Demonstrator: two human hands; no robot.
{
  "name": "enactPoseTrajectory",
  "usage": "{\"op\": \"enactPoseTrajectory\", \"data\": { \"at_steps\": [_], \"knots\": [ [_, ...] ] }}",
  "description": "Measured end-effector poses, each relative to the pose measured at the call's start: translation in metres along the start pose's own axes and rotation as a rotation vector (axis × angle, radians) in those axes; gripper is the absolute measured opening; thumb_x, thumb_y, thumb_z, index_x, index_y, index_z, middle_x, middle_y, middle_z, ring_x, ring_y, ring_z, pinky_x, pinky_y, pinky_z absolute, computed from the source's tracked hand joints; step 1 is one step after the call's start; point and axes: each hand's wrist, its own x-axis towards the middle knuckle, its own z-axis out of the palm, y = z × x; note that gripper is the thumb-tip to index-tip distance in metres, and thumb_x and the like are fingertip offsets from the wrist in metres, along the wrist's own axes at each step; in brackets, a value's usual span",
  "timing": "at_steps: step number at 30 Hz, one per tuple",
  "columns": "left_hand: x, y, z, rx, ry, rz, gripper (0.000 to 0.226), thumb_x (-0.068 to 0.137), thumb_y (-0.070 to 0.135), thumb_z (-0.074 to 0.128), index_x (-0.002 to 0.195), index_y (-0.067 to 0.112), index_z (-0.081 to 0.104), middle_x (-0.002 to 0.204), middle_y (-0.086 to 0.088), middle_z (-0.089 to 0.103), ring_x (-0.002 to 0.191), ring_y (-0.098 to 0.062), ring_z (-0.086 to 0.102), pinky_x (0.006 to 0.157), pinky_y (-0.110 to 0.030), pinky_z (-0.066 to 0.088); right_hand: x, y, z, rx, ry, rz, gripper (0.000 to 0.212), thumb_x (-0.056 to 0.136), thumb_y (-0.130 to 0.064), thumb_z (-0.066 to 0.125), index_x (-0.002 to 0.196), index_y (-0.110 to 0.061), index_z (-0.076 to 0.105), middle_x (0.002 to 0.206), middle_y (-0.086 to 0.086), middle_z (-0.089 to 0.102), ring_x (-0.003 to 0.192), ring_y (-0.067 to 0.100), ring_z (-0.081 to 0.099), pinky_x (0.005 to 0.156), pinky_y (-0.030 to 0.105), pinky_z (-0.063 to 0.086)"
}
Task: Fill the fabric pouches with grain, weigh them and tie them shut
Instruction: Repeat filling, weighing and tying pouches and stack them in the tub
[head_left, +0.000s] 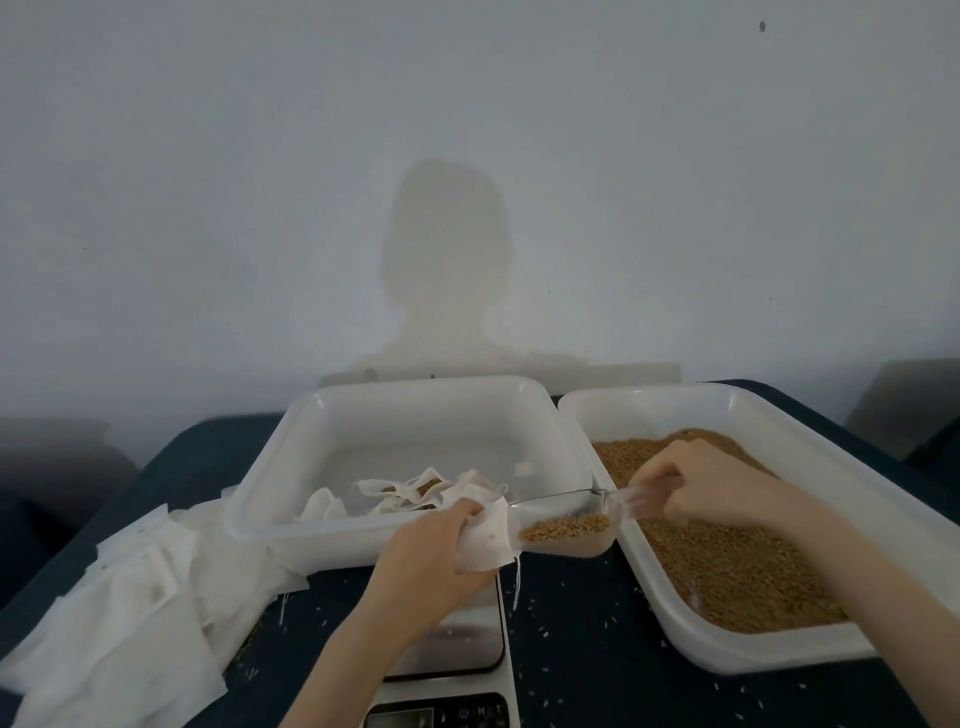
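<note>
My left hand (431, 545) grips a white fabric pouch (488, 540) by its mouth, held just above the scale (452, 649). My right hand (706, 488) holds the handle of a clear plastic scoop (566, 530) loaded with brown grain. The scoop's front lip touches the pouch's opening. The grain (727, 561) fills the white tray (675, 410) on the right. Several tied, filled pouches (410, 493) lie in the white tray (405, 395) in the middle.
A heap of flat, unfilled white pouches (119, 613) lies at the left on the dark blue tabletop (582, 649). Loose grains are scattered over the tabletop around the scale. A pale wall stands directly behind both trays.
</note>
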Motion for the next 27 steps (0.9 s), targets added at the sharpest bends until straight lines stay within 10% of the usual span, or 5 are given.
{"op": "enactPoseTrajectory", "data": {
  "at_steps": [8, 13, 27],
  "knots": [
    [-0.002, 0.005, 0.002, -0.036, -0.047, 0.009, 0.055, 0.074, 0.064, 0.061, 0.122, 0.042, 0.045, 0.098, 0.024, 0.053, 0.089, 0.002, 0.049, 0.081, -0.019, 0.043, 0.004, -0.014, 0.007, -0.014, -0.027, -0.039, 0.054, 0.059, 0.001, 0.052, 0.091, -0.037, 0.074, 0.094, -0.009, 0.073, 0.092, 0.030, 0.068, 0.079, 0.044, 0.058],
    [0.000, 0.008, 0.003, 0.012, -0.047, -0.001, 0.053, 0.076, 0.064, 0.062, 0.119, 0.037, 0.048, 0.099, 0.021, 0.052, 0.091, -0.001, 0.049, 0.088, -0.022, 0.043, 0.007, -0.023, 0.007, -0.090, 0.026, -0.009, 0.050, 0.061, -0.004, 0.054, 0.088, -0.041, 0.072, 0.092, -0.018, 0.069, 0.076, 0.017, 0.068, 0.064, 0.031, 0.056],
    [0.014, 0.023, 0.022, -0.192, 0.159, -0.075, 0.038, 0.062, 0.075, 0.049, 0.078, 0.041, 0.042, 0.077, 0.021, 0.056, 0.071, 0.006, 0.053, 0.055, -0.010, 0.037, 0.004, -0.100, -0.016, -0.837, 0.535, -0.230, 0.039, 0.078, -0.002, 0.047, 0.092, -0.030, 0.070, 0.079, -0.009, 0.062, 0.099, 0.015, 0.053, 0.108, 0.034, 0.020]
  ]
}}
